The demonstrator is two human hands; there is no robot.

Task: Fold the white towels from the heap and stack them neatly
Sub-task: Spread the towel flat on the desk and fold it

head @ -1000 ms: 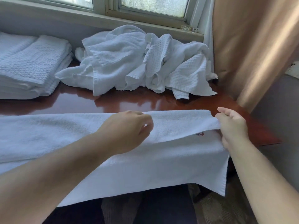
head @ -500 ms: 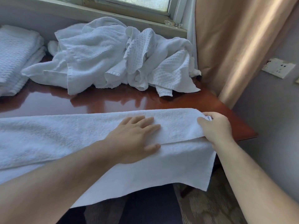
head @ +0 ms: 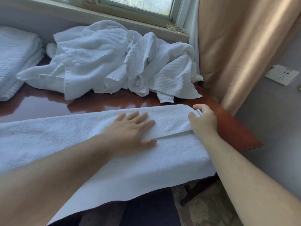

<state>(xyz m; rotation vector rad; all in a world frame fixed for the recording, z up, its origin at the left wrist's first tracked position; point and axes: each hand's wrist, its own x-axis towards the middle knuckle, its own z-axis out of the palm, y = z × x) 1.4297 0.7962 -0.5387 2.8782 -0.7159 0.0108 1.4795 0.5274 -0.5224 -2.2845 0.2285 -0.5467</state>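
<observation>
Towel [head: 65,137] overhangs the near table [head: 236,128] edge; left hand [head: 130,129] lies spread flat on it, right hand [head: 203,121] pinches its right end.

White towel [head: 68,136], red-brown table [head: 234,128]

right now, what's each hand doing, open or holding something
Left hand: open, pressing flat on the towel.
Right hand: pinching the towel's right end.

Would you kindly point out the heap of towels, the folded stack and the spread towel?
heap of towels [head: 97,51], head view, its middle.
folded stack [head: 14,59], head view, top towel.
spread towel [head: 171,118], head view, folded-over layer.
</observation>
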